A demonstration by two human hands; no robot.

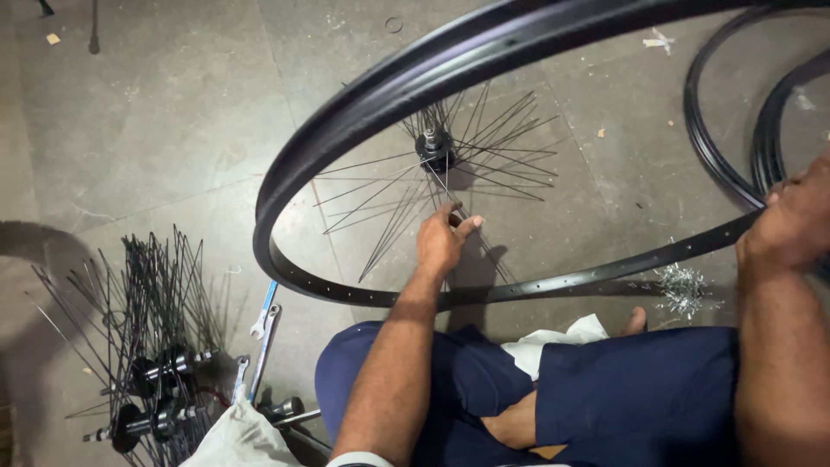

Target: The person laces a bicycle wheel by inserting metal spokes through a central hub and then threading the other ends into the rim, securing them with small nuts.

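Observation:
A large black bicycle rim (372,104) is held tilted above the floor in front of me. Inside its ring, a black hub (435,149) stands on the floor with several thin spokes (380,207) fanning out from it. My left hand (443,242) reaches through the rim and pinches one of those spokes near its end. My right hand (791,227) grips the rim's near edge at the right. I sit cross-legged in dark blue trousers (622,389), with a white cloth (553,342) on my lap.
At the left stand several hubs with loose spokes (151,346). Wrenches (262,333) lie beside my knee. A pile of small silvery nipples (683,290) lies on the grey floor at the right. More black rims (718,147) lie at the upper right.

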